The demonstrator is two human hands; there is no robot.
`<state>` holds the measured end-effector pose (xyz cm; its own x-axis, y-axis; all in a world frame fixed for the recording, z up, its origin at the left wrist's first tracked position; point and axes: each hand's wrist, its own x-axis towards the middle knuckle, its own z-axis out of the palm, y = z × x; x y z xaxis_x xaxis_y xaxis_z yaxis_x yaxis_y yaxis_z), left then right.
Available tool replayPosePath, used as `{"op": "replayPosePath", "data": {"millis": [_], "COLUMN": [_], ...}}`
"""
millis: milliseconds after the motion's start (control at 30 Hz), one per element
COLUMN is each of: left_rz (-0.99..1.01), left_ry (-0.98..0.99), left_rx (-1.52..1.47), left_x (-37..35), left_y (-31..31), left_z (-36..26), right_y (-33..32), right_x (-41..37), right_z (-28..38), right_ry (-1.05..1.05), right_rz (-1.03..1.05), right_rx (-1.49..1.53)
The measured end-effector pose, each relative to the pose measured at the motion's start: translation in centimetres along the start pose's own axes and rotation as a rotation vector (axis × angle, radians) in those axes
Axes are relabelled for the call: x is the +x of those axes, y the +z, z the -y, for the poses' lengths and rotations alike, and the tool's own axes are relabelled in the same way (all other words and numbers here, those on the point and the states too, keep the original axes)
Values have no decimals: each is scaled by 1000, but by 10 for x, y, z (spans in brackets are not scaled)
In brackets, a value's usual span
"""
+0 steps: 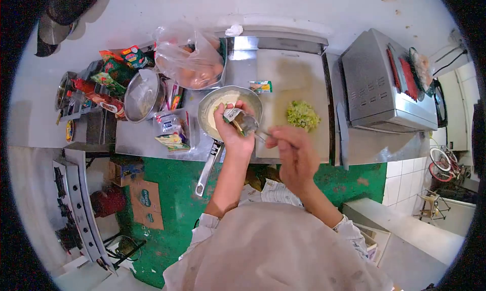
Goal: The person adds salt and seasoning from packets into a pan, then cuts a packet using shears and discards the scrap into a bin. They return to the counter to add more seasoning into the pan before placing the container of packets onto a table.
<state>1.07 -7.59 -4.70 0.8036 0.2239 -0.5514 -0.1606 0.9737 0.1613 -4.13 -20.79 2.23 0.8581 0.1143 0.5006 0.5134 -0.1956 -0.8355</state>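
My left hand (237, 131) is wrapped round a small opened packet (236, 115), over the right part of a metal pan (206, 114) with a pale creamy mixture (214, 105) in it. The pan's handle (206, 177) points toward me. To the right, my right hand (292, 149) pinches the handle of a spoon (262, 135), whose far end is at the packet's opening. Chopped green vegetables (302, 115) lie on a white cutting board (273, 63). Behind the pan lies another small packet (260, 86).
A plastic bag of eggs (200, 71) stands behind the pan. Left are a metal bowl (144, 101), a red bottle (109, 105) and several food packets (172, 126). A metal oven (385, 83) stands right of the board. Cardboard (147, 205) lies on the green floor.
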Motion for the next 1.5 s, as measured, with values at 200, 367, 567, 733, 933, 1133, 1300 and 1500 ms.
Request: {"op": "replayPosePath", "data": {"millis": [200,367,567,733,933,1133,1300,1500], "left_rz": [-29,13,81,108,147,131,94,20], "left_ry": [13,54,34,10,-14,-45,-27,20], "left_rx": [21,89,57,37,29,13,47,95], "left_x": [-5,-9,-11,-16,-14,-13,-11,-9], "left_y": [4,3,2,3,0,-2,-3,-4], "left_z": [-3,-2,-1,-1,-2,-2,-2,1], "right_y": [17,24,24,22,22,22,21,21], "right_x": [-1,0,1,1,1,2,5,8], "right_z": [-13,-20,-22,-21,-23,-26,-24,-20], "right_ry": [-325,-329,-288,-197,-66,-100,-178,-141], "right_rz": [133,134,149,161,143,130,230,250], "right_rx": [-214,-215,-188,-162,-134,-105,-110,-67]}}
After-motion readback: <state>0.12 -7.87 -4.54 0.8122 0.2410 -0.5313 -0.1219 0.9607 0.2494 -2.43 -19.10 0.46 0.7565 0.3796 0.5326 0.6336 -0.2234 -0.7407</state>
